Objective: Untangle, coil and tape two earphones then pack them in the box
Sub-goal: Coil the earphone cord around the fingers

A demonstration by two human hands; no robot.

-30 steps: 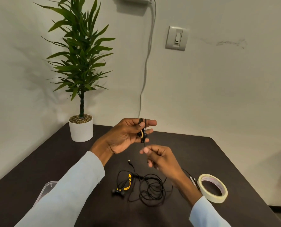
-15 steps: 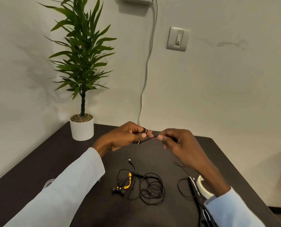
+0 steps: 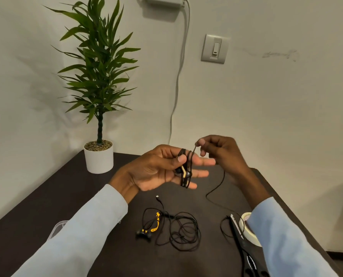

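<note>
So the right hand (image 3: 219,154) has swung back up over the left hand (image 3: 158,170) since half a second ago, pinching the cable and laying another loop round the left fingers (image 3: 203,162). The left thumb pins the first earphone (image 3: 184,169) coil in place. The trailing cable is getting shorter, so coiling looks about halfway. The second earphone (image 3: 172,226) sits tangled at 6 o'clock on the table (image 3: 70,196), tape roll (image 3: 246,230) and scissors (image 3: 244,246) at 4 o'clock, untouched.

Potted plant (image 3: 98,156) at eleven o'clock on the table (image 3: 46,196), against the wall. Loose earphone (image 3: 172,226) at six, scissors (image 3: 244,248) and tape roll (image 3: 246,230) at four, box (image 3: 56,228) at eight.
</note>
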